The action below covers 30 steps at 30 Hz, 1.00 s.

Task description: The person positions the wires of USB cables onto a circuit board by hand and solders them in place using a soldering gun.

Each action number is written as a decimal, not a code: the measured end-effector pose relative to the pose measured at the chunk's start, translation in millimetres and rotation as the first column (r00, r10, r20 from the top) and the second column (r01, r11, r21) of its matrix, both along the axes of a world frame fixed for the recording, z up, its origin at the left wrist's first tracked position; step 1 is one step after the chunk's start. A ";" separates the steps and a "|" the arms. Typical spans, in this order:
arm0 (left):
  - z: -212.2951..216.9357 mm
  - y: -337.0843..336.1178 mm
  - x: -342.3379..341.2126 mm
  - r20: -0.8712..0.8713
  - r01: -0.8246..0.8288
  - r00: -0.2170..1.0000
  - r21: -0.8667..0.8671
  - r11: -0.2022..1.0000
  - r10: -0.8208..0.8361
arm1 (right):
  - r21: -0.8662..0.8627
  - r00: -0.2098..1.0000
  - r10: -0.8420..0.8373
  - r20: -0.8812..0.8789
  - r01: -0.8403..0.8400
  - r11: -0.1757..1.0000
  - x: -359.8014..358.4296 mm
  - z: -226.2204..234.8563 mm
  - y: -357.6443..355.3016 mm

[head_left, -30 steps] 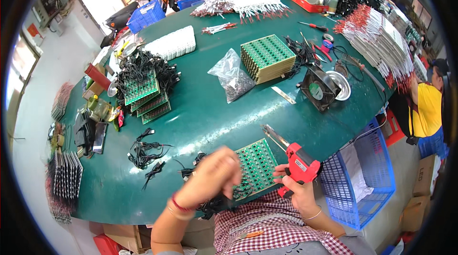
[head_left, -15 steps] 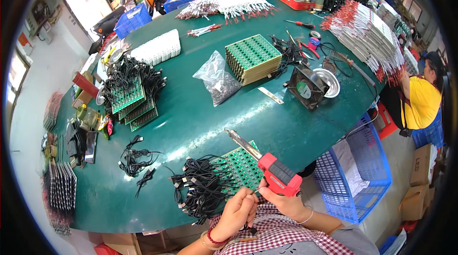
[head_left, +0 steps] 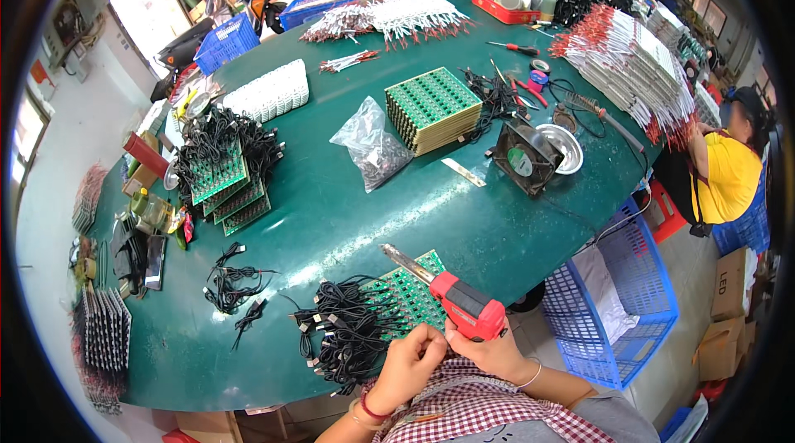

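- Red plastic first: the right hand [head_left: 489, 352] is closed around the grip of a red soldering gun [head_left: 464, 310], whose metal tip slants up and to the left over the near edge of the counter [head_left: 331, 219].
- Her left hand [head_left: 410, 364] sits just beside the right, fingers curled in a loose pinch; what it pinches, if anything, is too small to tell.
- Directly ahead of both hands lies a green circuit board panel [head_left: 410, 294], flat on the counter, with the gun's barrel crossing above its right part.
- A tangle of black cables [head_left: 344, 331] covers the panel's left side and reaches almost to the left hand.
- Further left, well apart, a smaller clump of black leads [head_left: 236, 286] lies loose on the green surface.
- At the middle of the counter stand a stack of green boards [head_left: 432, 108], a clear plastic bag [head_left: 371, 145] just beside it, and a small black fan [head_left: 522, 157] next to a metal dish [head_left: 567, 149].
- To the right of the counter's edge, a blue basket [head_left: 613, 310] stands on the floor, and beyond it a person in a yellow shirt [head_left: 729, 178] works at the far right.
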<state>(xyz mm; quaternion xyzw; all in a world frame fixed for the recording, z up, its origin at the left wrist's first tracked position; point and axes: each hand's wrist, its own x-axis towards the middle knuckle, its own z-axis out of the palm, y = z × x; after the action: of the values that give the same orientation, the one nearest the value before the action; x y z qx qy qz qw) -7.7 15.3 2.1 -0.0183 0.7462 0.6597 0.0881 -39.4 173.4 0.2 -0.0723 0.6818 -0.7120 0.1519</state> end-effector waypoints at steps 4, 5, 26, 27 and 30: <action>-0.8 -7.3 -2.4 0.432 -0.138 0.875 0.654 0.744 -0.218 | -0.021 0.995 0.006 0.101 -0.004 1.000 -3.8 5.0 1.7; -1.6 -6.0 -1.7 0.432 -0.139 0.876 0.654 0.744 -0.216 | -0.022 0.995 0.007 0.100 -0.005 1.000 -5.6 8.4 1.6; 4.2 12.7 3.2 -0.166 -0.163 0.978 -0.236 0.958 0.126 | -0.062 0.981 -0.112 0.160 0.123 0.990 -0.5 13.4 -2.0; 3.7 13.2 2.5 -0.167 -0.161 0.978 -0.236 0.958 0.123 | -0.093 0.970 -0.109 0.218 0.131 0.987 -1.6 10.4 0.2; -0.5 17.0 4.7 -0.189 -0.169 0.974 -0.231 0.958 0.126 | -0.159 0.958 -0.117 0.260 0.162 0.974 -4.7 8.0 0.3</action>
<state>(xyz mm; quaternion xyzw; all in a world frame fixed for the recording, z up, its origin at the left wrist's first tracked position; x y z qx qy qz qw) -3.0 32.3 1.7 -0.0276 0.8234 0.5660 -0.0294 -44.1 173.7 8.2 0.0528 0.5939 -0.7827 0.1784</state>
